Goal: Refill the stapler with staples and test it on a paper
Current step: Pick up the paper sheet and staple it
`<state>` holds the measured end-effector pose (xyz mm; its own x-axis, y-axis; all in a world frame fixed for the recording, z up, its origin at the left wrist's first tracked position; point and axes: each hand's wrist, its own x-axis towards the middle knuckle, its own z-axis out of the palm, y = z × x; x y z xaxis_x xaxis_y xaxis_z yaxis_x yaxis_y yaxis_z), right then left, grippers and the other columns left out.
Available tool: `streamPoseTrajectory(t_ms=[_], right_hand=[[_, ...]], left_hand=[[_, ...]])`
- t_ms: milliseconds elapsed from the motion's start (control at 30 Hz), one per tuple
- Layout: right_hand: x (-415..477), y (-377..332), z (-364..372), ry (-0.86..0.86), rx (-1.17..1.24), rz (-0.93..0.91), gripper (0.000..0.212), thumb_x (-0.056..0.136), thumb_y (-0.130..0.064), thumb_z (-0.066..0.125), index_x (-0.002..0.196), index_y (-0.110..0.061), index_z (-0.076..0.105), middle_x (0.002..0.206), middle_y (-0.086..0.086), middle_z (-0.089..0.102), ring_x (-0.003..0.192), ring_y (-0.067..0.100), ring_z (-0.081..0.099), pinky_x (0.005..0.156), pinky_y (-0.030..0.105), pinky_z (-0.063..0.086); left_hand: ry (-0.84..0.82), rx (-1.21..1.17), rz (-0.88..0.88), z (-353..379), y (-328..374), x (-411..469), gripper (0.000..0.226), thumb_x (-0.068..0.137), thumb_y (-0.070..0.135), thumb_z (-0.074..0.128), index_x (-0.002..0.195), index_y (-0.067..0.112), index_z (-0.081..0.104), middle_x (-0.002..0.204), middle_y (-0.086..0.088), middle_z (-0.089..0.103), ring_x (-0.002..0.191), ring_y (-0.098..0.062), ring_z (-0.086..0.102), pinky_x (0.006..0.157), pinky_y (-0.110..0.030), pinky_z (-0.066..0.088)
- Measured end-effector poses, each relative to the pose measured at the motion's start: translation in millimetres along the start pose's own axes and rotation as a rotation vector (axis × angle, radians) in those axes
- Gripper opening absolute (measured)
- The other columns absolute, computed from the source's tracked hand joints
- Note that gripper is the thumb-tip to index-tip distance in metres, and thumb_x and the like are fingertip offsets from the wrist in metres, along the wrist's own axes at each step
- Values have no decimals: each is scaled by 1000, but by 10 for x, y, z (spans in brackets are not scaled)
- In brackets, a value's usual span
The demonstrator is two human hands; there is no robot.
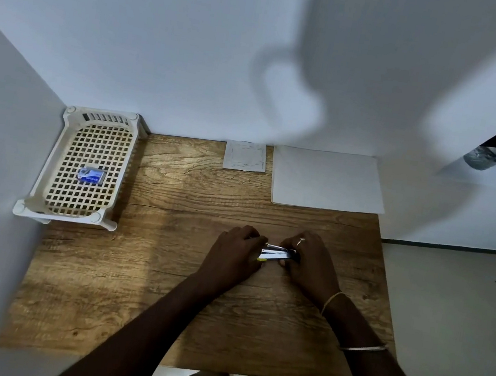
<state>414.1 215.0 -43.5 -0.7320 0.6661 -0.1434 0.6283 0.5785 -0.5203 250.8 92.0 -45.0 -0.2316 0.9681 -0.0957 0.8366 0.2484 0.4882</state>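
A small metal stapler (pixel 275 254) with a white and yellow body lies between both hands at the middle of the wooden table (pixel 163 271). My left hand (pixel 235 252) grips its left end, and my right hand (pixel 309 263), with a ring on one finger, grips its right end. Most of the stapler is hidden by my fingers, so I cannot tell whether it is hinged apart. A small blue staple box (pixel 91 175) rests inside the cream plastic basket (pixel 47 190) at the table's back left. White paper sheets (pixel 328 180) lie at the back right.
A small grey square pad (pixel 245 156) lies against the wall beside the paper. White walls close in the table at the left and back. The table's right edge drops to a pale floor (pixel 446 314). My knees show below the front edge.
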Motion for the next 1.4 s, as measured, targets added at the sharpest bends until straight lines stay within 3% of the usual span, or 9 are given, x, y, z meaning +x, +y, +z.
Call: streamPoseTrajectory(t_ms=[133, 300, 400, 500, 667, 767, 1000, 1300, 1400], right_hand=[[-4, 2, -28, -30, -26, 0, 34, 74, -25, 83, 106, -27, 72, 102, -4, 62, 103, 20, 55, 83, 36, 47], [4, -5, -76, -36, -28, 23, 60, 74, -56, 78, 123, -23, 65, 114, -1, 62, 109, 19, 53, 86, 33, 47], [133, -86, -112, 33, 25, 40, 50, 84, -50, 72, 124, -22, 64, 115, -1, 64, 110, 18, 56, 84, 27, 43], [420, -252, -151, 29, -26, -1, 52, 85, -44, 73, 129, -20, 62, 124, 2, 65, 118, 20, 57, 93, 31, 46], [1044, -640, -155, -90, -315, -114, 82, 76, -35, 82, 147, -16, 46, 152, 6, 47, 138, 26, 44, 110, 39, 40], [1319, -810, -103, -170, -462, -118, 97, 74, -31, 84, 154, -12, 32, 163, 10, 28, 149, 28, 29, 119, 44, 28], [1676, -944, -10, -336, -550, -31, 120, 70, -28, 90, 159, -9, 11, 168, 14, 4, 155, 32, 7, 123, 56, 14], [1767, -912, 10, -396, -536, -53, 120, 65, -23, 93, 157, -7, 18, 166, 17, 13, 152, 34, 18, 122, 55, 19], [1693, -904, 12, -371, -541, -82, 95, 80, -23, 81, 156, -7, 25, 163, 17, 21, 148, 34, 27, 121, 54, 21]], left_hand=[[-20, -16, 6, -2, -21, 1, 57, 85, 38, 72, 138, 23, 59, 132, -1, 59, 112, -24, 57, 90, -40, 48], [-25, -81, 7, -59, -89, -76, 84, 80, 63, 68, 149, 20, 47, 144, -2, 52, 125, -21, 52, 101, -37, 46], [25, -136, -35, -179, -183, -53, 74, 89, 56, 66, 148, 16, 47, 147, -3, 51, 131, -20, 50, 107, -34, 44], [60, -88, -78, -343, -324, 91, 68, 93, 40, 69, 150, 13, 44, 153, -7, 47, 138, -24, 47, 112, -35, 41], [-21, 72, -96, -634, -582, 478, 99, 83, 29, 81, 160, 9, 22, 167, -13, 23, 153, -29, 23, 122, -36, 21], [-122, 220, -119, -760, -684, 723, 120, 75, 32, 89, 161, 7, 9, 170, -17, 6, 156, -36, 10, 125, -48, 15], [-349, 364, -103, -863, -774, 1091, 141, 62, 36, 95, 160, 2, -1, 169, -21, -12, 156, -43, -2, 126, -55, 12], [-424, 330, -81, -796, -898, 1200, 137, 64, 36, 94, 160, 1, 3, 169, -22, -7, 157, -38, 3, 126, -54, 12], [-416, 336, -74, -788, -890, 1133, 123, 74, 35, 89, 160, 2, 6, 169, -22, -4, 157, -37, 7, 125, -54, 15]])
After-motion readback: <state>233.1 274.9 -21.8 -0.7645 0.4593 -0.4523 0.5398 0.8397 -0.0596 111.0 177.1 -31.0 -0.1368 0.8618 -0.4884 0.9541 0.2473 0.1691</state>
